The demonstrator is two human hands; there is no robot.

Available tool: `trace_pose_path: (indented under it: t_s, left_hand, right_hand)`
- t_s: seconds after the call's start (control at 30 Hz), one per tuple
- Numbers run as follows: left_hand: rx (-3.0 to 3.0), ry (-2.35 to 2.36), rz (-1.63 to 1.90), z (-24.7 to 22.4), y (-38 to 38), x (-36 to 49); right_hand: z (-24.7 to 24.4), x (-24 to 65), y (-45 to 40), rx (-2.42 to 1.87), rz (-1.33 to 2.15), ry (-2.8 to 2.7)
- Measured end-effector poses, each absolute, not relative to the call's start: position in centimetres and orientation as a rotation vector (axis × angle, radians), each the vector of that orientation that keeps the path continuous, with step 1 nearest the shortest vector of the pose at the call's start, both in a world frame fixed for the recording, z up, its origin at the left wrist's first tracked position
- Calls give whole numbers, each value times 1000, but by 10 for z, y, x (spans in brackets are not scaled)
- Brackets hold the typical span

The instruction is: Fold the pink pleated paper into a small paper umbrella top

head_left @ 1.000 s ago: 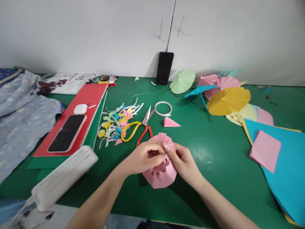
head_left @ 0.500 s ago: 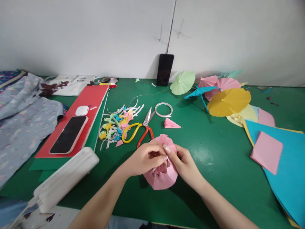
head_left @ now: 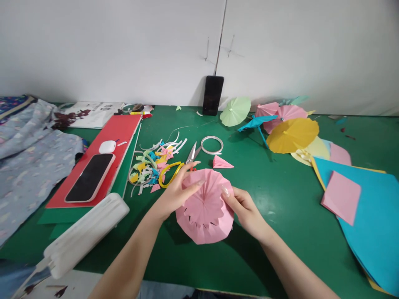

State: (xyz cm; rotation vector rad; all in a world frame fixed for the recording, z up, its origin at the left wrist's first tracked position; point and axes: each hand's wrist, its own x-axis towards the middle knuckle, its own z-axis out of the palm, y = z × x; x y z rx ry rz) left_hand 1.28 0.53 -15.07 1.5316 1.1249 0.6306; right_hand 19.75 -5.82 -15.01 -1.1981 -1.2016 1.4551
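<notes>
A pleated pink paper disc point(head_left: 204, 232), with a ring of cuts around its middle, is held up in front of me over the green table. My left hand point(head_left: 177, 191) grips its left edge, thumb lying on the front and fingers behind. At the right edge, my right hand point(head_left: 245, 209) pinches the paper between thumb and fingers. Just beyond the disc lie scissors point(head_left: 171, 174) with one yellow and one red handle, the red one mostly hidden. A folded pink paper wedge point(head_left: 222, 162) rests near a pale coiled ring point(head_left: 212, 145).
Colored paper scraps point(head_left: 152, 166) are heaped left of the scissors. Small paper umbrellas point(head_left: 293, 135) stand at the back right, with blue sheets point(head_left: 374, 216) nearer me. On the left are a phone point(head_left: 90, 177) on red paper and a white power strip point(head_left: 87, 234). Another phone point(head_left: 213, 95) leans on the wall.
The pink disc has been opened out flatter and its face now shows. My left hand has moved from its middle to the left edge; my right hand stays at the right edge.
</notes>
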Motion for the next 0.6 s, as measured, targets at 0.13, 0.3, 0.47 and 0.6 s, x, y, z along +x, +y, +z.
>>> trace_pose_path:
  t_s: [0.13,0.3,0.47,0.6]
  left_hand:
    - [1589,1160,703,-145,8,11]
    - [1704,1200,820,-143,12,8]
    - [1795,1137,835,-143,9,8]
    - [1818,1138,861,-144,10,7]
  right_hand:
    - [-151,200,-54,-1266,1412,-1242]
    - [-159,205,-46,-1389,1270,-1248]
    - [-162,205,-45,-1405,1213,-1255]
    - [-158,204,-45,-1380,1218,-1274]
